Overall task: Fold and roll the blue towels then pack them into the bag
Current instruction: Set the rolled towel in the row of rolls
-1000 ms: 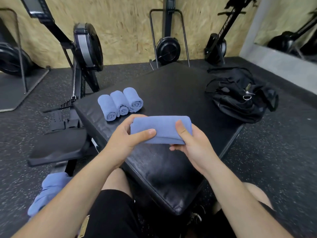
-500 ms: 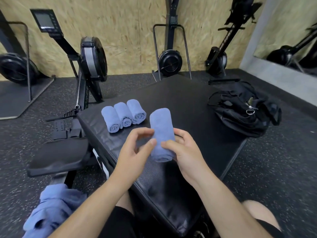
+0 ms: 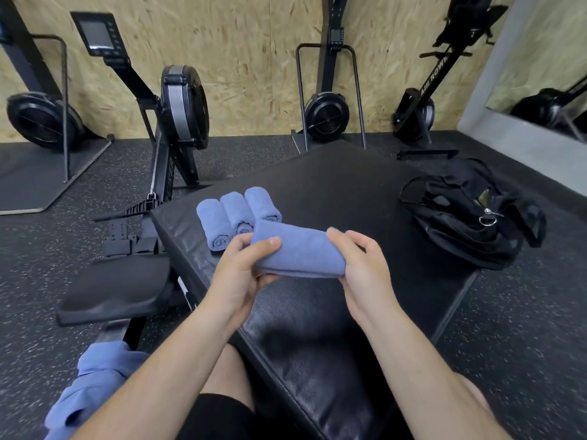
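Head view looks down on a black padded block (image 3: 333, 185), a broad slab with rounded edges and a slightly glossy, leather-like skin, faintly grained on its near part. Above the middle of the block both hands hold one blue towel roll (image 3: 298, 250), a soft terry cylinder lying crosswise, its nap fine and matte. The left hand (image 3: 241, 274) grips the roll's left end, thumb laid over the top and fingers curled beneath. The right hand (image 3: 362, 268) wraps the right end, fingers bent over the cloth and palm against it. At the block's far left corner, just beyond the held roll, three rolled towels (image 3: 222, 217) of the same blue pile lie side by side, touching, their spiral ends facing the camera. On the block's right edge slumps the bag (image 3: 470, 217), black, limp woven fabric in creased folds, with thin looped straps and a small metal ring. Off the block's near left side, low by the person's knee, a heap of loose towels (image 3: 95, 385) lies crumpled and unrolled. Left of the block stands a rowing machine (image 3: 181, 106) with a round black flywheel housing and a flat padded seat. Beyond the block rises a chipboard wall (image 3: 247, 58), rough and flaked, and around the block spreads speckled rubber floor (image 3: 524, 312).
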